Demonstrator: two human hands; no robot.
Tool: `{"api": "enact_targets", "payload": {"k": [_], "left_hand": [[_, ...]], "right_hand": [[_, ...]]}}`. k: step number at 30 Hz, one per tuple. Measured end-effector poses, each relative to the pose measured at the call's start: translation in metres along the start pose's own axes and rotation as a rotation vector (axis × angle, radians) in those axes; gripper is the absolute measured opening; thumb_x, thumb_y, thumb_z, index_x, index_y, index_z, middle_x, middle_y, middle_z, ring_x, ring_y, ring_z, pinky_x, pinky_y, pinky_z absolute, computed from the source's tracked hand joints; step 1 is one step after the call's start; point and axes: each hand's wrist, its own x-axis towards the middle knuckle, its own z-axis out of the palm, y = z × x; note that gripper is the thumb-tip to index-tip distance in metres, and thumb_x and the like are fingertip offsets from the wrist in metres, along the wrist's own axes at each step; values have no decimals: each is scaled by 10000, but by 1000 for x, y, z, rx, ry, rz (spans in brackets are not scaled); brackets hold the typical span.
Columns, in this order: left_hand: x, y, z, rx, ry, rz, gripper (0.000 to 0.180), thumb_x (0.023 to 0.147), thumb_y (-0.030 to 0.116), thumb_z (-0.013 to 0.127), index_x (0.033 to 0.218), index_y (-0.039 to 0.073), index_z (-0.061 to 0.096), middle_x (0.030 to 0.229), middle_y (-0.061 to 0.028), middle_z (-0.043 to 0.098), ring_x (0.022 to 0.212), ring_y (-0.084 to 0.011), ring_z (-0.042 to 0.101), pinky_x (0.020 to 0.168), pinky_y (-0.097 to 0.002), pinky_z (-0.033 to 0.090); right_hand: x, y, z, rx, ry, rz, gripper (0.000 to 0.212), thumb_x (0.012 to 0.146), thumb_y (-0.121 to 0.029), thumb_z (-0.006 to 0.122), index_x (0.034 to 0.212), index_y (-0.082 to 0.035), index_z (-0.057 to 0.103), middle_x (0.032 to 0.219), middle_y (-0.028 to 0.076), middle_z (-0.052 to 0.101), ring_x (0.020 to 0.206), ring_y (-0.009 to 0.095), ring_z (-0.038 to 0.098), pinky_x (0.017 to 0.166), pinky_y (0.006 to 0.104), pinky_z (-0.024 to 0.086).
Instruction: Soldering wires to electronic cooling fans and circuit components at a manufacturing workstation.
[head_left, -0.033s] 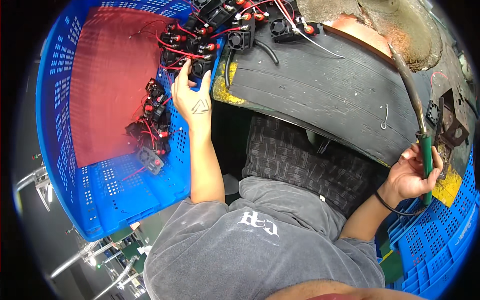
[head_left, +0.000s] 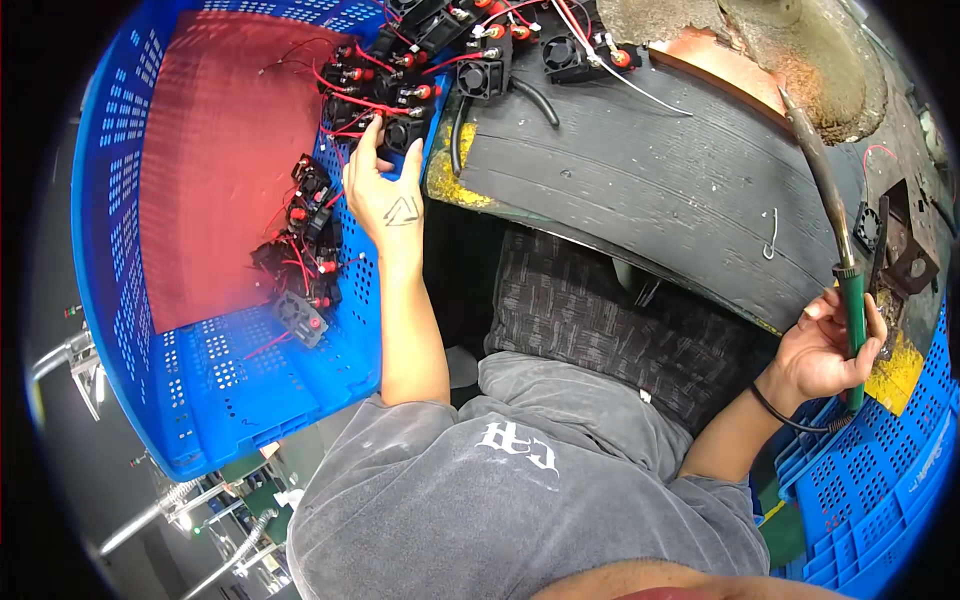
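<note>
My left hand [head_left: 385, 200] reaches to the edge of a blue perforated crate. Its thumb and index finger are closed about a small black fan [head_left: 405, 133] in a pile of similar fans with red wires and red parts. The other fingers are partly hidden. My right hand [head_left: 825, 345] is wrapped round the green handle of a soldering iron [head_left: 825, 190], which points up and away. The iron's tip is at the right end of a copper-coloured strip [head_left: 715, 75] on the far side of the bench.
The blue crate [head_left: 240, 420] at left holds a red sheet [head_left: 230, 180] and several fans. More fans [head_left: 480, 78] stand along the dark workbench [head_left: 620, 170], near a bent wire hook [head_left: 769, 235]. A rusty metal bracket [head_left: 908, 235] is at right, above another blue crate [head_left: 880, 490].
</note>
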Motion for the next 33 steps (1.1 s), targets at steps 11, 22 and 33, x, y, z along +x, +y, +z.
{"api": "enact_targets", "payload": {"k": [11,22,33], "left_hand": [[18,-18,-45,157,-35,133,356,756,215,779,1080,94,698,1041,-106,640,928,-270,593,843,-380,480],[46,-86,-112,827,-603,-381,548,754,499,738,1077,58,694,1084,-199,680,1028,-374,640,870,-447,492],[40,-95,-123,366,-125,-26,309,766,207,769,1039,68,726,879,-143,678,767,-273,652,735,-356,513]], "right_hand": [[8,3,-15,11,13,-32,508,914,-401,476,1103,51,607,915,273,671,711,300,663,558,317,503],[8,4,-11,12,25,-34,490,938,-401,419,1116,25,584,879,258,666,670,313,638,538,317,503],[7,5,-4,-18,69,-39,499,936,-415,415,1116,23,573,832,264,664,612,294,627,527,307,498]]}}
